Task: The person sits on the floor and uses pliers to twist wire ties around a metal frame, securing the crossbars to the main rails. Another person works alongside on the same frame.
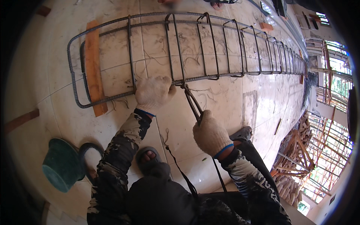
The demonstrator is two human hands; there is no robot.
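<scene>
A long rebar cage (198, 78), made of dark ribbed bars with several square stirrups, lies across the tiled floor in front of me. My left hand (154, 92), in a white knit glove, is closed around its near bar beside a stirrup. Gloved the same way, my right hand (212, 133) grips the handles of dark pincers (192, 101). Their jaws meet the near bar where a stirrup crosses it, just right of my left hand. Any wire in the jaws is too small to make out.
An orange-brown wooden plank (93, 63) crosses the cage's left end. A green bucket (63, 165) sits lower left. Tie-wire scraps litter the tiles. Black straps (182, 170) dangle before me. Another person's foot (216, 6) shows at the top. Timber (294, 150) is piled at right.
</scene>
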